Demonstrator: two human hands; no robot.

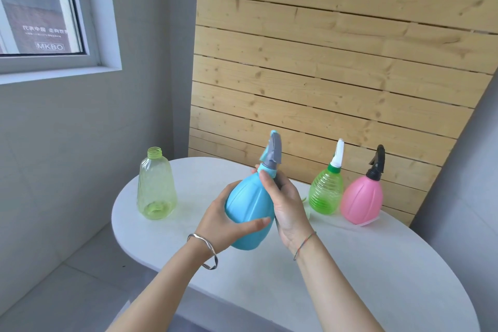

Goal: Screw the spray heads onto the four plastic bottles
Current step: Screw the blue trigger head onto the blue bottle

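Note:
A blue bottle (pixel 249 206) is held tilted above the white table (pixel 350 264). My left hand (pixel 229 224) cups its body from the left. My right hand (pixel 283 202) grips its neck just below the grey spray head (pixel 273 151), which sits on the blue collar. At the left stands a yellow-green clear bottle (pixel 156 188) with an open threaded neck and no head. At the right, a green ribbed bottle (pixel 326 191) carries a white spray head (pixel 338 153), and a pink bottle (pixel 362 199) carries a black spray head (pixel 377 162).
A slatted wooden panel (pixel 323 62) leans against the wall right behind the table. A window (pixel 40 8) is at the upper left. Grey floor (pixel 54 291) lies below the table's rounded left edge.

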